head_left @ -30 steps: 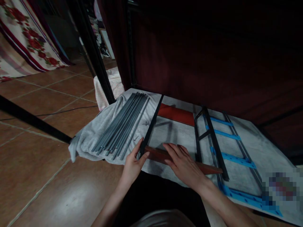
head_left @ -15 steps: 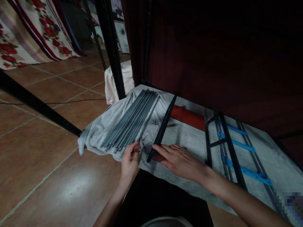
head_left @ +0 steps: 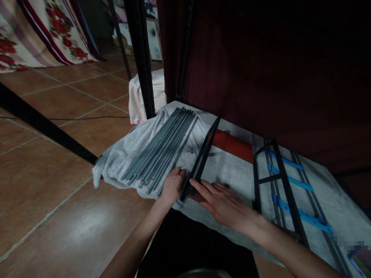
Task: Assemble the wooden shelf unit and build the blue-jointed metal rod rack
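Note:
A black metal frame (head_left: 204, 154), tilted so that its two long bars show close together, stands on the grey cloth (head_left: 234, 170). My right hand (head_left: 222, 200) grips its near end from the right, with the forefinger along the top. On the other side of that end, my left hand (head_left: 174, 184) is closed with curled fingers close to the bar; what they hold, if anything, is hidden. Several grey rods (head_left: 162, 148) lie in a bundle left of it. Between rods and frame rest small screws (head_left: 190, 151).
An orange-red panel (head_left: 233, 144) lies behind the frame. To the right are another black frame (head_left: 286, 193) and blue slotted strips (head_left: 310, 219) across dark bars. Black posts (head_left: 142, 58) rise at the left, and a dark red curtain (head_left: 246, 77) hangs behind.
My left hand has moved right and forward to the frame's near end, its fingers curling in. The frame has tipped, so both its bars now show. My right hand keeps its hold.

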`<state>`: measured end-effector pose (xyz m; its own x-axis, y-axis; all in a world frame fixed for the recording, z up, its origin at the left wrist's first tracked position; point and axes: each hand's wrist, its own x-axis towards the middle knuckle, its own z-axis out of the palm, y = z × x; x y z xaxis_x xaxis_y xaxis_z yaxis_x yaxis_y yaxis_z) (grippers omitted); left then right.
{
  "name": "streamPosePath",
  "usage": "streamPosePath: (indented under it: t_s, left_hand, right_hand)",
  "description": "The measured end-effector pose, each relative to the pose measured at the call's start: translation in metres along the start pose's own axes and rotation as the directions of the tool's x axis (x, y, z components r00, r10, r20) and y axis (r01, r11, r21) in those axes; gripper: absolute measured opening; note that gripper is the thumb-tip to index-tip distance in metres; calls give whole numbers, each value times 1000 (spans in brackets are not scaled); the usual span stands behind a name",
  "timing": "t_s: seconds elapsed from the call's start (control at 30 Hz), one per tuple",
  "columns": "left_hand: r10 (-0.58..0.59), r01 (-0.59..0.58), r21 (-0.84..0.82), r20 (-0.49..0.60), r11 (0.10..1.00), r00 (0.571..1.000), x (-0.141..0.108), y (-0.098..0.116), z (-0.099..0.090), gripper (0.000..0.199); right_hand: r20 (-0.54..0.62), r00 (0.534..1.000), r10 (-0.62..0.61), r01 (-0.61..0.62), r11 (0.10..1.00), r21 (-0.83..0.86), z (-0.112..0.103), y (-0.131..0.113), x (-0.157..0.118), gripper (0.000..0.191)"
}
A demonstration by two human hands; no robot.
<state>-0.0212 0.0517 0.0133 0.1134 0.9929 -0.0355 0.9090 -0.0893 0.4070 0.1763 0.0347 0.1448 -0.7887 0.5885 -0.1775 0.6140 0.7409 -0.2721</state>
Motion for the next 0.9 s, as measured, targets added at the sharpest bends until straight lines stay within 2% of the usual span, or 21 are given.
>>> streamPosePath:
  t_s: [0.17, 0.23, 0.3, 0.33, 0.37, 0.43, 0.5, 0.53, 0.6, 0.73, 0.8, 0.9]
  left_hand:
    - [3, -3, 22, 3, 1000, 1000, 5, 5, -2, 27]
    - [-34, 28, -95, -60, 995, 998, 1, 2, -7, 23]
    - [-139, 78, -365, -142, 928, 980, -6, 0, -16, 14]
    - [-213, 93, -543, -162, 834, 963, -11, 0, -22, 10]
    - [-285, 90, -715, -158, 693, 945, -17, 1, -28, 10]
    - [-374, 36, -939, -100, 341, 922, -30, 8, -40, 18]
    - [-392, -20, -998, -40, 56, 919, -41, 18, -50, 29]
    - [-386, -36, -999, -20, -35, 922, -45, 24, -53, 37]
    - [-368, -54, -988, 4, -148, 930, -50, 32, -56, 45]
    - [-350, -60, -967, 31, -246, 936, -48, 38, -53, 35]
    - [-365, -53, -967, 44, -250, 930, -45, 39, -50, 33]
    - [-377, -33, -978, 48, -206, 925, -44, 39, -48, 30]
  right_hand:
    - [-2, 1000, 7, -7, 1000, 11, 3, 1, 0, 67]
    - [-9, 1000, 8, -8, 1000, 25, 5, 1, 0, 67]
    - [-15, 1000, 12, -12, 999, 35, 7, 2, 0, 67]
    - [-17, 1000, 16, -15, 999, 38, 8, 3, 0, 67]
    - [-16, 1000, 19, -18, 999, 41, 9, 3, 0, 68]
    - [-7, 1000, 22, -21, 999, 48, 12, 5, -1, 70]
    - [0, 1000, 26, -26, 998, 55, 15, 6, -2, 73]
    - [1, 1000, 28, -28, 998, 57, 16, 7, -3, 74]
    - [-1, 999, 38, -38, 998, 57, 17, 7, -4, 75]
    - [-12, 999, 47, -46, 997, 68, 14, 4, -3, 68]
    - [-24, 999, 39, -37, 995, 90, 13, 2, -3, 65]
    - [-45, 998, 39, -33, 992, 122, 11, 1, -2, 63]
